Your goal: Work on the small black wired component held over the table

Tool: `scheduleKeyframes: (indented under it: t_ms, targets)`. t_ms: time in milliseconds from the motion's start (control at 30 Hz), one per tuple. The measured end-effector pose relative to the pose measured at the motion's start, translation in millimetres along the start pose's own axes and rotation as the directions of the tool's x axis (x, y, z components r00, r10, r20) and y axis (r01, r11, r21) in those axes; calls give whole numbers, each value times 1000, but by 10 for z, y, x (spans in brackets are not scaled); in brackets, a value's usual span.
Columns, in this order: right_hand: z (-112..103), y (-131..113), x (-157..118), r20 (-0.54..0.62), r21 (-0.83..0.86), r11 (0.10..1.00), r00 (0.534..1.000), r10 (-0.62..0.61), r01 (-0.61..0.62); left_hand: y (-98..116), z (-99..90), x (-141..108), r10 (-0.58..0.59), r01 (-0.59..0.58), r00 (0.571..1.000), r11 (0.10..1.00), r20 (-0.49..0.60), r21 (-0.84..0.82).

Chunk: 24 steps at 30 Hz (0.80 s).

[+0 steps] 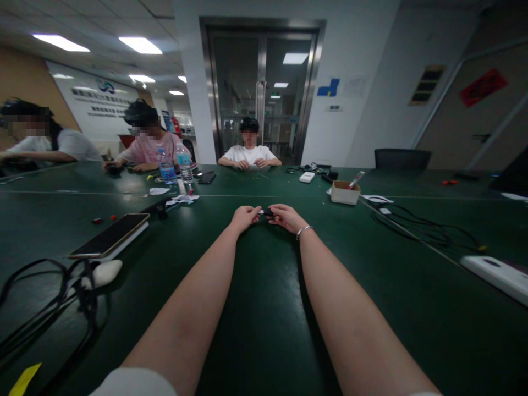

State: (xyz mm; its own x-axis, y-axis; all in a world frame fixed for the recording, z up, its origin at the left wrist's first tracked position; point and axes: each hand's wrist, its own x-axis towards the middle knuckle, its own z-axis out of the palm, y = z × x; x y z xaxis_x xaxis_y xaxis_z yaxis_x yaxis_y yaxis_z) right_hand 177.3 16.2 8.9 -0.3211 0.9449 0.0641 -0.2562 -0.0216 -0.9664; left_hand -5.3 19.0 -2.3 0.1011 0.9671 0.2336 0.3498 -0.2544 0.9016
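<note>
Both arms reach forward over the dark green table (pixel 268 308). Between my fingertips is a small black object with a silvery end (pixel 267 212), too small to name more closely. My left hand (pixel 246 219) pinches its silvery end from the left. On the other side, my right hand (pixel 287 216), with a bracelet (pixel 304 231) at the wrist, has thumb and fingers closed on the black part. The object is held level, just above or at the table surface; I cannot tell which.
At left lie a phone on a white box (pixel 111 236), black cables (pixel 84 291) and a white mouse-like thing (pixel 107 272). Two bottles (pixel 167 166) stand beyond. To the right are a small open box (pixel 345 193), more cables (pixel 433 223) and a white device (pixel 495 275). Three people sit around the table.
</note>
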Motion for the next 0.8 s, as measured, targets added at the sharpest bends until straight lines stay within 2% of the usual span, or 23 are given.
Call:
scheduleKeyframes:
  t_ms: [300, 800]
  targets:
    - [-2, -4, -3, 8, 3, 1000, 1000, 6, -6, -2, -10, 10, -8, 8, 1000, 999, -7, 35]
    - [-15, -27, -32, 57, 7, 1000, 998, 8, -8, 29, 3, 12, -64, 63, 997, 998, -46, -32]
